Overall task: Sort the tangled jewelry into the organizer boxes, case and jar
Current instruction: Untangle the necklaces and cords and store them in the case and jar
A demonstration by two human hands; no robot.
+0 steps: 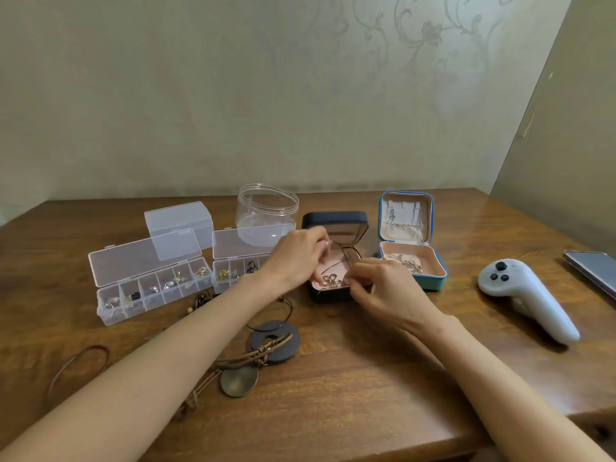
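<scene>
Both hands work over an open dark blue jewelry case (336, 221) with a pink lining. My left hand (296, 255) pinches a thin dark cord (346, 258) at the case's far left. My right hand (383, 288) pinches the same cord at the case's front right. A flower-shaped pendant (331, 281) lies inside. An open teal case (433, 281) with chains stands to the right. Two clear compartment organizers (150, 288) (233, 258) with earrings, a small clear box (180, 221) and an open clear jar (266, 208) stand to the left.
Corded necklaces with a dark ring disc (276, 341) and a bronze disc (238, 381) lie near the front, partly under my left forearm. A brown loop (80, 361) lies at the front left. A white controller (526, 295) and a phone (593, 271) rest at the right.
</scene>
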